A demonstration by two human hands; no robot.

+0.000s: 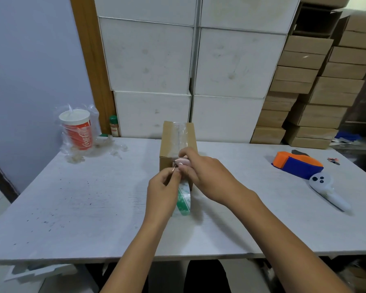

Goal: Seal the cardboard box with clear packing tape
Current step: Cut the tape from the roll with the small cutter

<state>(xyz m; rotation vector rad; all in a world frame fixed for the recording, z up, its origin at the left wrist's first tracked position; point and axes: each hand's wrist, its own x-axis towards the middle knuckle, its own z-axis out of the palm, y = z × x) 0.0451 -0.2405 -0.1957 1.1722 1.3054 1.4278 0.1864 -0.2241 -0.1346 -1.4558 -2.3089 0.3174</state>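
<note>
A small brown cardboard box (170,142) stands on the white table (72,204), with a strip of clear tape (181,134) running along its top seam toward me. A roll of clear packing tape (184,203) with a green-printed core hangs at the box's near face. My left hand (163,191) pinches the tape just above the roll. My right hand (205,172) grips a small pink cutter (183,161) at the box's near top edge, its tip against the tape.
A Coca-Cola cup (77,129) in a plastic bag sits at the far left, a spice bottle (114,125) behind it. An orange-and-blue tape dispenser (296,162) and a white controller (325,189) lie to the right. Stacked white and brown boxes (237,66) line the back.
</note>
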